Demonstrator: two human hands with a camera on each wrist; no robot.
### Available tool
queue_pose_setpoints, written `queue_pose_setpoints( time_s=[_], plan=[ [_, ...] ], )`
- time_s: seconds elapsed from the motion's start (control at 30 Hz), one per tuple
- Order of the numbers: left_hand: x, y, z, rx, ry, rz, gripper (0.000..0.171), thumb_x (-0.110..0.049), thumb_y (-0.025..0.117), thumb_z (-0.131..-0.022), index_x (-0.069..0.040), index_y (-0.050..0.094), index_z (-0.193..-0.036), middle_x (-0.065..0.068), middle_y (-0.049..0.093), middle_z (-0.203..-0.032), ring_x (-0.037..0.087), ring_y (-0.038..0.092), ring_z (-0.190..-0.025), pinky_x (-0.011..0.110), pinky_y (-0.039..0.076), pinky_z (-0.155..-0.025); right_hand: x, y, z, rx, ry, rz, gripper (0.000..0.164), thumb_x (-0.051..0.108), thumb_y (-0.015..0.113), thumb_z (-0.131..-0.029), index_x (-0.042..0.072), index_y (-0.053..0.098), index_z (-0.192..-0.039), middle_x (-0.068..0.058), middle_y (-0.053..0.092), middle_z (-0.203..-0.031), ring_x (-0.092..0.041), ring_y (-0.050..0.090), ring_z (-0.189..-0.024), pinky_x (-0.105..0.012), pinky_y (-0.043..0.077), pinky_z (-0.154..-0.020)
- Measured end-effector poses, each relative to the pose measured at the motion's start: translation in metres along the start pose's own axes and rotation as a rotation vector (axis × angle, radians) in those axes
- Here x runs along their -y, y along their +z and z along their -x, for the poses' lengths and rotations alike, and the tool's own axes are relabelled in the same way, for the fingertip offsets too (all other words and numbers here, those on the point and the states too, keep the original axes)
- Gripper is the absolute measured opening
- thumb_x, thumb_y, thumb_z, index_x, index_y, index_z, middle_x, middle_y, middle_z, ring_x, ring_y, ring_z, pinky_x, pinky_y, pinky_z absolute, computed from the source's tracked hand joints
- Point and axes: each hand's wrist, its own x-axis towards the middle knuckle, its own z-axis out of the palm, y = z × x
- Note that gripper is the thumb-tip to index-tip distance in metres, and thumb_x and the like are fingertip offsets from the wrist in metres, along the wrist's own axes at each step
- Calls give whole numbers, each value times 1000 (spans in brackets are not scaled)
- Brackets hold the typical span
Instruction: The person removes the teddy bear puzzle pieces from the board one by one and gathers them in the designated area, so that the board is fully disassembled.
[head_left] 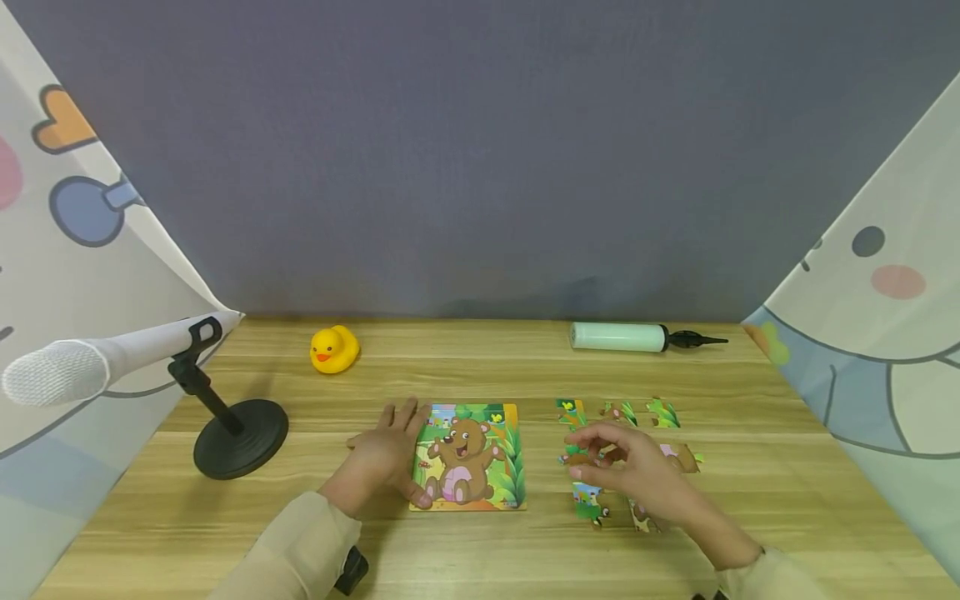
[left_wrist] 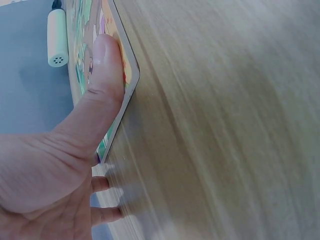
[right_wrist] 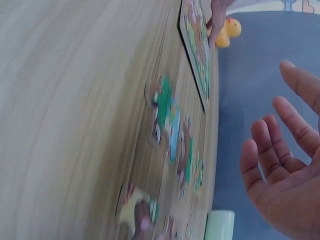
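A square puzzle board [head_left: 468,471] with a brown bear picture lies on the table in the head view. My left hand [head_left: 381,457] rests at its left side, fingers spread; the left wrist view has the thumb [left_wrist: 102,85] on the board's corner. Over the loose jigsaw pieces to the right, my right hand [head_left: 633,471] hovers with loosely bent fingers, holding nothing. Around it lie a green-and-blue piece [head_left: 587,498], a green leaf piece [head_left: 663,413] and several others, some partly hidden beneath the hand. The right wrist view shows the pieces [right_wrist: 164,115] flat on the wood.
A yellow rubber duck [head_left: 334,350] sits at the back left of the wooden table [head_left: 465,367]. Left of it stands a white microphone [head_left: 142,354] on a black stand [head_left: 242,437]. A white hand pump [head_left: 618,337] lies along the back near the grey partition [head_left: 480,167].
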Motion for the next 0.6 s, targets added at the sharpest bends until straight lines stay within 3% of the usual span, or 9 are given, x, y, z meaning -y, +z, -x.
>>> queue_pose_setpoints(
  time_s=[0.23,0.6],
  plan=[
    [0,0,0,-4,1,-9,134,-51,96,-56,-3,25,-159,23,19,-165,52,22,-147,82,44,-83,8,19,-15,1,8,4,31,21,77,-93,4,70,-117,-17,65,-112,-16,59,-89,-28,54,-78],
    [0,1,-2,-2,0,-6,134,-51,96,-56,-3,25,-159,22,18,-165,53,22,-147,82,43,-83,17,50,-33,37,-7,-16,30,23,78,-91,4,71,-114,-15,65,-113,-17,56,-90,-27,51,-71]
  ],
)
